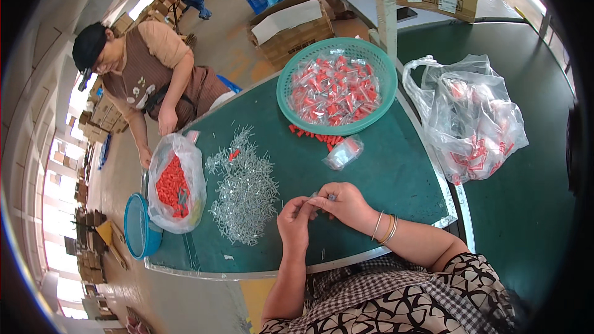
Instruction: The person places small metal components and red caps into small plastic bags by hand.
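Note:
My left hand and my right hand meet above the near part of the green table. Both are closed, fingertips pinched together around something small and greyish that I cannot make out. Left of them spreads a heap of silver screws, with a red plug or two on top. Beyond my hands lies a clear plastic packet, its contents unclear. Loose red plugs are scattered at the near rim of a round green basket, which is full of small clear bags with red plugs inside.
At the left edge, a white plastic bag holds red plugs, next to a blue tub. A co-worker stands behind that bag. A clear carrier bag rests on the right-hand table. Cardboard boxes stand beyond.

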A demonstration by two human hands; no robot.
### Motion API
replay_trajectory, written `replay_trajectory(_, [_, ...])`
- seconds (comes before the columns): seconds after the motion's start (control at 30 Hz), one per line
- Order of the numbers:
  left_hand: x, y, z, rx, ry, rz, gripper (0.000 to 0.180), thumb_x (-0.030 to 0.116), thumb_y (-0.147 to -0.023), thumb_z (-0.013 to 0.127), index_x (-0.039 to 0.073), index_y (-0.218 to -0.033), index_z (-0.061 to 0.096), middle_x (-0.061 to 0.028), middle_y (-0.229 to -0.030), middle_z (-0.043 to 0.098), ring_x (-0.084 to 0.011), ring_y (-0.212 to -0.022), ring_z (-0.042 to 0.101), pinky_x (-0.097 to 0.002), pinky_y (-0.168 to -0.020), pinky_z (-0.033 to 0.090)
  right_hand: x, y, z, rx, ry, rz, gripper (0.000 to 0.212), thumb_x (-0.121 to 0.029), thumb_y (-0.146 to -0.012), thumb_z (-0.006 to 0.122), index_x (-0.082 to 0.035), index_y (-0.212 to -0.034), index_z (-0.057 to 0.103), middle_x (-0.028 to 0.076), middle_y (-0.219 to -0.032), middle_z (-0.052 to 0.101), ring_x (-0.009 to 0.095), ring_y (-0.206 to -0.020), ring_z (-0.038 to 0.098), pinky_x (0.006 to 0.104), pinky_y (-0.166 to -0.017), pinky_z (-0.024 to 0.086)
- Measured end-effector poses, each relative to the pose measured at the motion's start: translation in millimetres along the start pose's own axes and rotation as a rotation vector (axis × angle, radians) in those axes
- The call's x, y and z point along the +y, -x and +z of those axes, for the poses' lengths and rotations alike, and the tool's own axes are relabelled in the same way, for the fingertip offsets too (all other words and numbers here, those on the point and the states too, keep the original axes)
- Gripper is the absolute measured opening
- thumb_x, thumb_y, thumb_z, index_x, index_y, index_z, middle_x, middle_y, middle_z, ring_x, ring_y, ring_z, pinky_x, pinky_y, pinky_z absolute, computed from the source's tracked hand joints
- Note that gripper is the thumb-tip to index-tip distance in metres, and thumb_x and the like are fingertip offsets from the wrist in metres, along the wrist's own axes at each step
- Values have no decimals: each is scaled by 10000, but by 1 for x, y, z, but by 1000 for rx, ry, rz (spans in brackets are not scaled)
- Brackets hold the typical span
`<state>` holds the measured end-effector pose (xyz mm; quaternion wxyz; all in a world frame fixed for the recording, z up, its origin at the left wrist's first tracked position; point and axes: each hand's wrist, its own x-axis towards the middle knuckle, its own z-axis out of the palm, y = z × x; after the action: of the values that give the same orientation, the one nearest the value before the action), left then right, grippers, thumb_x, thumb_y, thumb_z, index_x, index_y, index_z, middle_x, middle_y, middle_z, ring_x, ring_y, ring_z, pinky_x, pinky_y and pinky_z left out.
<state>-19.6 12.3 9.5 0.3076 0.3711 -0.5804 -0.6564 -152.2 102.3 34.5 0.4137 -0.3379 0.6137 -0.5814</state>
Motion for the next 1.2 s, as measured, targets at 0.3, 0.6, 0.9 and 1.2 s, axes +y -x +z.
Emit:
replay_trajectory(0.3, [14, 1, -4, 94, -188, 77, 57, 9, -905, 622, -19, -936, 662, -27, -750, 632, -87, -660, 572, -214, -617, 455, -8, -2, -6, -103, -125, 153, 220, -184, -939, 647, 22, -999, 701, 22, -774, 659, 75, -549, 554, 234, -499, 479])
replay_trajectory(0.6, [22, 5, 5, 42, -116, 67, 85, 52, -924, 621, -18, -957, 656, -30, -776, 632, -88, -666, 572, -220, -622, 467, 0, -1, -6, -26, 35, -13, 199, -180, -875, 715, 17, -893, 711, 53, -695, 659, 89, -536, 575, 254, -494, 473])
replay_trajectory(0.9, [18, 0, -14, -66, 30, -78, 97, 85, -937, 615, -4, -958, 649, -58, -840, 653, -122, -710, 607, -257, -657, 510, -1, 2, -5, 32, 226, -261, 233, -207, -785, 759, -2, -730, 663, 157, -706, 661, 324, -658, 646, 384, -608, 503])
replay_trajectory(1.2, [27, 1, -12, -62, -268, 11, 56, 47, -907, 642, -7, -906, 656, -40, -830, 660, -92, -725, 596, -228, -668, 484, 12, -5, -2, 59, 312, -514, 210, -219, -815, 732, -11, -825, 703, 128, -716, 668, 269, -599, 638, 360, -586, 512])
